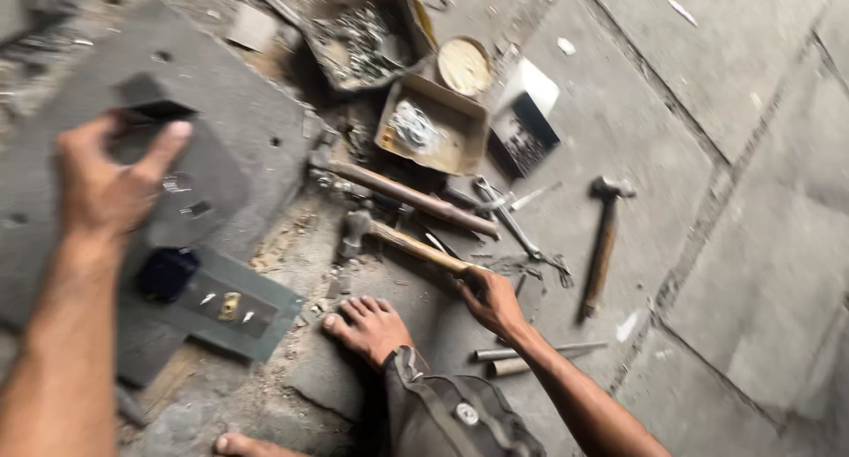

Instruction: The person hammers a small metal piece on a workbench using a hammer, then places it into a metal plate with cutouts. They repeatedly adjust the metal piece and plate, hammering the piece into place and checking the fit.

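Observation:
My left hand point(110, 178) grips a dark metal block point(155, 99) that sits on a large grey metal plate point(239, 112) at the left. My right hand point(493, 299) is closed on the wooden handle of a hammer point(402, 241); its steel head lies on the floor near the middle. A smaller grey plate point(234, 305) with a brass piece and a dark blue part lies below my left hand. My bare foot point(370, 326) rests on the floor between both hands.
A second hammer point(603, 240) lies to the right. A rusty pipe point(411, 196), a wrench point(508, 218) and thin metal rods point(531, 355) lie nearby. Cardboard boxes of hardware point(433, 125), a round tin point(463, 65) and a small open box point(526, 121) stand behind.

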